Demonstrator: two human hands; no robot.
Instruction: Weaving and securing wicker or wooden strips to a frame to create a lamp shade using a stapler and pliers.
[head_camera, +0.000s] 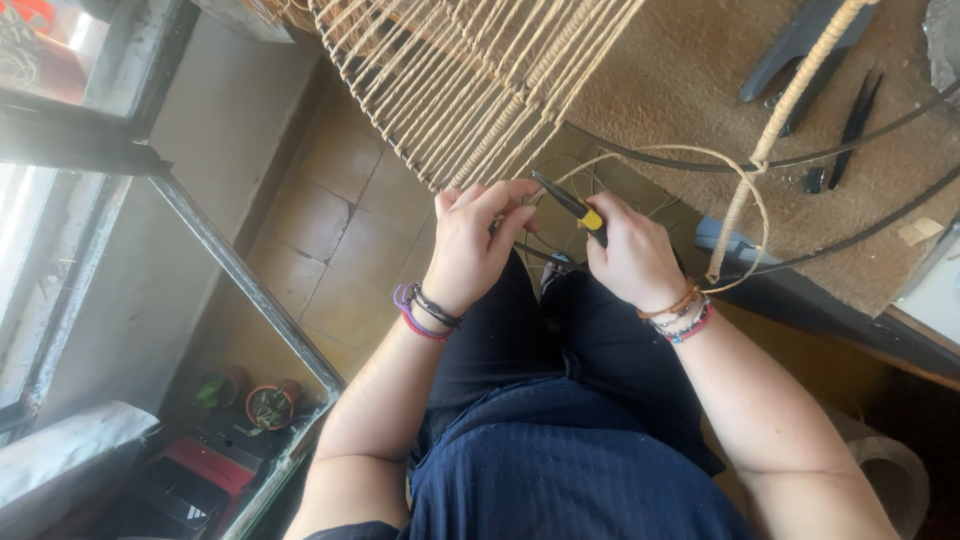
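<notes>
Lap: a dark blue ribbed garment (560, 470) and black trousers (520, 330) fill the frame at 6 o'clock, nearest the lens.
Left hand: the left hand (478, 240), bead and cord bracelets (425, 312) at the wrist, is curled with thumb and fingertips pinched together; what it pinches is too thin to tell, likely a strand of wire beside the pliers' tip.
Right hand: the right hand (632, 255), wearing coloured bracelets (682, 312), is closed around the yellow-and-black handle of the pliers (572, 205).
Pliers: at the centre of the frame, slanting toward 10 o'clock, the nose just beside the left fingertips.
Woven frame: pale cord strung in close rows over a wire frame (470, 90) hangs at 12 o'clock, its lower point touching or just above the left hand.
Cord loop: a thin pale loop (745, 180) curves at 2 o'clock, knotted to a cord-wrapped rod (790, 100).
Table: a brown felt-like table (680, 70) at 1 o'clock carries dark wire rings (720, 163), black tweezers (855, 120) and a grey tool (790, 45).
Packages: a small tan tag (918, 231) at 3 o'clock; a red flat box (210, 463) at 8 o'clock, beside two potted plants (268, 405).
Floor: tan tiles (340, 240) at 9 o'clock, edged by a metal window frame (240, 280).
</notes>
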